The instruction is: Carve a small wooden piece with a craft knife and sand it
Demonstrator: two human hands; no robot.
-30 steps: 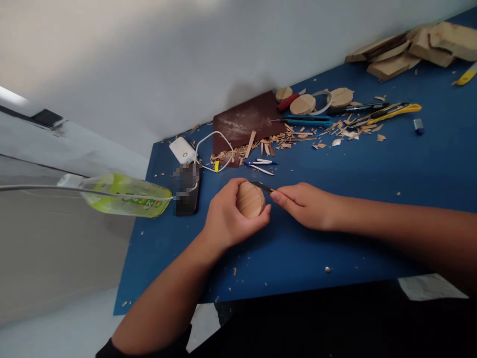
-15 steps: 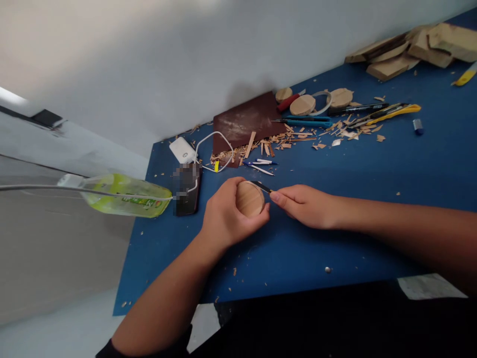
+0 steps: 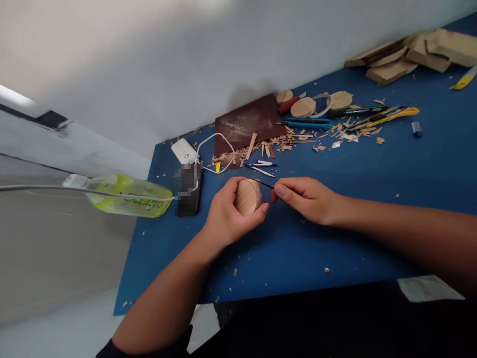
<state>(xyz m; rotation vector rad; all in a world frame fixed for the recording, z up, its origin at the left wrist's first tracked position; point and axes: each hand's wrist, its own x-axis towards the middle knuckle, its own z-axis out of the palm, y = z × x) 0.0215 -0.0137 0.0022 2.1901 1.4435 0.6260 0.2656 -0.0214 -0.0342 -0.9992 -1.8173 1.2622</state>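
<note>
A round wooden disc [image 3: 248, 197] is gripped between the thumb and fingers of my left hand [image 3: 229, 211], above the blue table [image 3: 294, 253]. My right hand [image 3: 307, 199] is closed around a thin dark blade-like tool [image 3: 264, 184]. Its tip lies at the disc's upper edge. Most of the tool's handle is hidden inside my fingers. Just beyond the disc rests a blue and white compass [image 3: 263, 164].
Wood shavings [image 3: 266, 146] lie beside a brown sheet [image 3: 248, 124]. Behind are wooden discs [image 3: 303, 107], a blue cutter [image 3: 307, 123], a yellow cutter [image 3: 395, 116] and wood blocks [image 3: 395, 67]. Left are a phone [image 3: 189, 201], a white power bank [image 3: 184, 150] and a bottle [image 3: 128, 195].
The disc has tilted slightly in my left hand. My right hand has turned a little and moved slightly up, and the tool now lies flatter against the disc's edge.
</note>
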